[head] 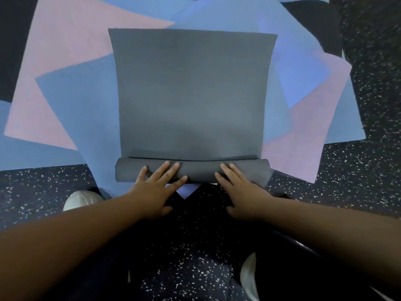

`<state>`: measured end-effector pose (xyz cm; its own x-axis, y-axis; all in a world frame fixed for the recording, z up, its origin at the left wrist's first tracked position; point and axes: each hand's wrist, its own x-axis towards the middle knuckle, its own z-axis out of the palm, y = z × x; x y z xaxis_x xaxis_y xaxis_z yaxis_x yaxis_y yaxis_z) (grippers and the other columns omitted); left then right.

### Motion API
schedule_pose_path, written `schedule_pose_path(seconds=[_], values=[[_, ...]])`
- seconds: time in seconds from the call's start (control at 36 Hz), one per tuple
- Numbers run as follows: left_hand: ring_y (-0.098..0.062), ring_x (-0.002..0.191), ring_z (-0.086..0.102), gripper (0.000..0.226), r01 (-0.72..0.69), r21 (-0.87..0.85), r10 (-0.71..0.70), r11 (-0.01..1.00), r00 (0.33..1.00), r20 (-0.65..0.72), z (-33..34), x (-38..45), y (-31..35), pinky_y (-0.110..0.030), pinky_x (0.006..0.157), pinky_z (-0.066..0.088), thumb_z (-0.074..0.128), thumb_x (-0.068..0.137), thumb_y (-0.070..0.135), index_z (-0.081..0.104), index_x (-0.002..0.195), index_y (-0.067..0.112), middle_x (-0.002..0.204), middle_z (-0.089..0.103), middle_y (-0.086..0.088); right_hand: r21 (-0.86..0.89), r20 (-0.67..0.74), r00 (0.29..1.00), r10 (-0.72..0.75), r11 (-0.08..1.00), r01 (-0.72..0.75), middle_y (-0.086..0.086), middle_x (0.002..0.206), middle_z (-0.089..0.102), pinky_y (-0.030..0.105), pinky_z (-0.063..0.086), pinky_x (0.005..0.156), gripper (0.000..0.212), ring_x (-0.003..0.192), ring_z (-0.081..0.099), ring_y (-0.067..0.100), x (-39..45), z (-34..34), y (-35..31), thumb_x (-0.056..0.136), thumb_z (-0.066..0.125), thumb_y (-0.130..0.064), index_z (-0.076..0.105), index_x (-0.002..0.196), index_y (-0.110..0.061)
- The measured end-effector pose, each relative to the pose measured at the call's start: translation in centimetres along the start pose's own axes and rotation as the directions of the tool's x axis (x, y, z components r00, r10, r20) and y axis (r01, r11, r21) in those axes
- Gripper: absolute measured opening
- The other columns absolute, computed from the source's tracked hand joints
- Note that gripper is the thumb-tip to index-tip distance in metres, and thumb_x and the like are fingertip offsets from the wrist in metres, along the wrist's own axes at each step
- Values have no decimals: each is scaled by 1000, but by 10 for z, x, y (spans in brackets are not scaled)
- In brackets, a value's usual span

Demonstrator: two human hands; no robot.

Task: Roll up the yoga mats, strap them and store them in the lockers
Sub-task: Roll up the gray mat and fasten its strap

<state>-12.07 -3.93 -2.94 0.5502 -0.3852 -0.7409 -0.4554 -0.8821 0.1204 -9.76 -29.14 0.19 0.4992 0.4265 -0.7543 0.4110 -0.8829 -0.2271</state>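
Observation:
A grey yoga mat (191, 94) lies flat on top of a pile of other mats, stretching away from me. Its near end is curled into a thin roll (195, 170) lying crosswise. My left hand (156, 187) presses on the roll's left half with straight, spread fingers. My right hand (240, 187) presses on the right half, fingers also straight. No strap or locker is in view.
Under the grey mat lie overlapping blue mats (86, 118) and pink mats (65, 57), with a black mat (312, 20) at the far right. Dark speckled floor (358, 170) surrounds the pile. My white shoes (81, 199) sit near my arms at left and lower right.

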Motion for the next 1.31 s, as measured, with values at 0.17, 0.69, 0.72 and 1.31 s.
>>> schedule_pose_path(seconds=[0.17,0.69,0.72,1.31], values=[[-15,142,-26,86,-18,9,19,1000,998,-55,-4,4,-8,-57,116,5,44,94,54,-30,134,39,140,-42,6,0,-141,989,45,999,-46,8,158,-26,42,3,121,96,139,-32,20,10,24,-4,86,54,-40,-10,154,-16],[-25,148,-13,91,-4,219,32,976,991,-129,-13,13,-34,-53,116,13,38,100,47,-51,117,55,154,-35,4,-41,-441,897,28,998,-52,17,151,37,46,37,102,93,139,29,32,27,54,7,60,38,-47,29,145,-9],[-25,149,-13,89,-5,208,33,978,990,-135,-14,13,-36,-52,116,15,37,102,42,-49,118,57,157,-30,2,-48,-455,890,33,997,-61,17,151,37,46,36,102,93,139,30,33,27,54,7,60,40,-46,28,145,-9],[-29,148,11,108,-23,0,21,1000,926,-378,-15,14,-55,-49,115,20,40,89,-2,-44,123,59,159,18,-5,-123,-664,747,26,982,-143,19,147,43,47,22,113,88,136,39,41,57,38,13,64,49,-30,26,145,-7]])
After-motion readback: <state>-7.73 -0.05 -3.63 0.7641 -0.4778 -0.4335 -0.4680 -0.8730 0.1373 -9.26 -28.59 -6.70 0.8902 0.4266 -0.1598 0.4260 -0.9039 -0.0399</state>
